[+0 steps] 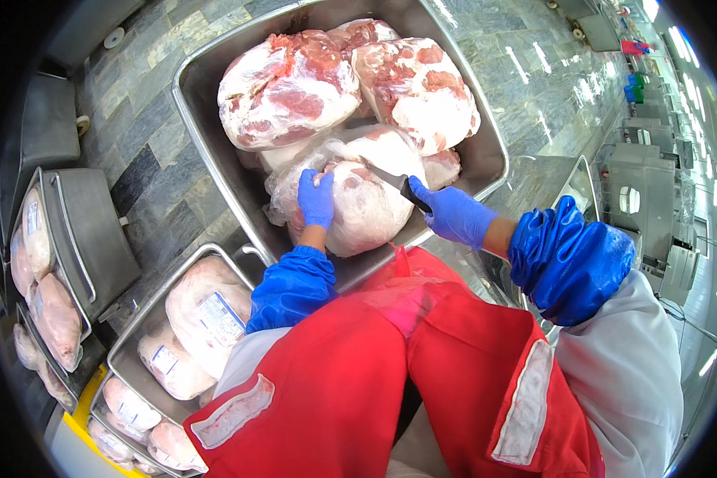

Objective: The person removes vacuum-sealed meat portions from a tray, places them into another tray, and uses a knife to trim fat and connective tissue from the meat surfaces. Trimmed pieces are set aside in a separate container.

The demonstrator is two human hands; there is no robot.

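Bagged meat piece (362,211), one, between left grip (316,201) pinching its plastic (282,190) and right grip (458,215) around one knife (413,195), at least three cuts (414,88) beyond, one steel bin (203,92)

Labelled meat packs (195,296) in a metal bin (145,323); grey tiled floor (139,119).

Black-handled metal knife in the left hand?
No, the blue-gloved right hand holds the black-handled metal knife, while the blue-gloved left hand is against the large, pale, rounded meat piece.
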